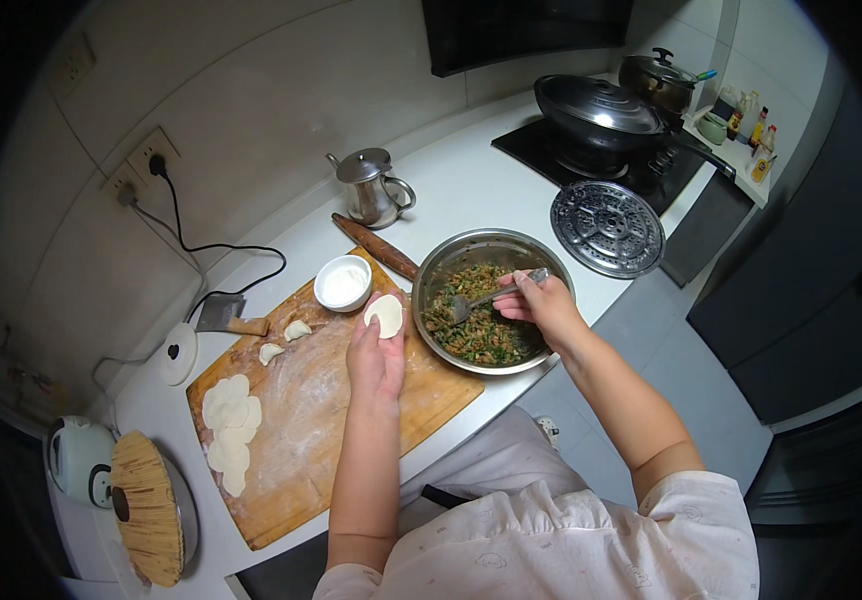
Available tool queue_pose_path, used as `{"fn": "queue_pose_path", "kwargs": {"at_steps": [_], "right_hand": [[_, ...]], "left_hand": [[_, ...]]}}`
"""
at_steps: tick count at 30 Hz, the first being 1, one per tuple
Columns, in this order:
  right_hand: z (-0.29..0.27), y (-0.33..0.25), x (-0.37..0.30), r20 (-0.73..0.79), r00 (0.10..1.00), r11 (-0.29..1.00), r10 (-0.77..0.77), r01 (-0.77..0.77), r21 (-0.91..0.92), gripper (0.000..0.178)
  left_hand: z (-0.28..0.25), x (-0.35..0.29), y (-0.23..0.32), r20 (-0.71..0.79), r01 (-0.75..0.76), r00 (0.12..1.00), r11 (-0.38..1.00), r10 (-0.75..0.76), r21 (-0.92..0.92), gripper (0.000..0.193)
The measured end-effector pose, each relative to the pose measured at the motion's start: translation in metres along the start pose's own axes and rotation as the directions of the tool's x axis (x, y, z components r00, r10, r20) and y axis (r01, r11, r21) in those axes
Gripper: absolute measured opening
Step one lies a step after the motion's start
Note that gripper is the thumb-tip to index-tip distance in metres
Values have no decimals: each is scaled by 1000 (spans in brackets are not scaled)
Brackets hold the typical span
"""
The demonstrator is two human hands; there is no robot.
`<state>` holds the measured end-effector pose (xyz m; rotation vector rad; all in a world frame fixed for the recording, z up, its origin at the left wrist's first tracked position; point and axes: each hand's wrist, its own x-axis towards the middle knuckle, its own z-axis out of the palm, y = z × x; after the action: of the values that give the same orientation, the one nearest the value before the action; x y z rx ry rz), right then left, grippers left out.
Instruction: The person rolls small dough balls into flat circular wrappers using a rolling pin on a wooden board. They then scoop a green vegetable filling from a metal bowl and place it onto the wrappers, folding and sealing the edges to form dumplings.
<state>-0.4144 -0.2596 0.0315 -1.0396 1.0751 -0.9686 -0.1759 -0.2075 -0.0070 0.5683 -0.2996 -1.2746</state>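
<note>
A round dumpling wrapper (384, 316) lies across the fingers of my left hand (377, 362), the thumb resting on it, above the floured wooden board (341, 420). My right hand (543, 308) grips a metal spoon (491, 297), its head down in the chopped meat-and-greens filling (481, 340). That filling sits in a wide steel bowl (429, 270) beside the board. Several more wrappers (234, 425) overlap in a pile at the board's left. Two folded dumplings (297, 330) rest near its far edge, close to a white bowl of flour (343, 283).
A rolling pin (376, 245) lies behind the board, near a steel pitcher (369, 188). The cleaver (226, 314) and a white lid (179, 353) are at the left. A lidded wok (601, 115) stands on the cooktop, with a perforated steamer plate (608, 228) in front.
</note>
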Motion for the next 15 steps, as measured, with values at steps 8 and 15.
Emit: {"fn": "queue_pose_path", "kwargs": {"at_steps": [8,15], "right_hand": [[-1,3,-26,6,967,953,-256,254,-168,27],[10,8,-40,82,940,900,-332,341,-270,25]], "left_hand": [[-5,2,-2,-56,6,998,1000,-6,-1,34],[-6,1,-5,-7,34,999,999,-35,-38,34]]}}
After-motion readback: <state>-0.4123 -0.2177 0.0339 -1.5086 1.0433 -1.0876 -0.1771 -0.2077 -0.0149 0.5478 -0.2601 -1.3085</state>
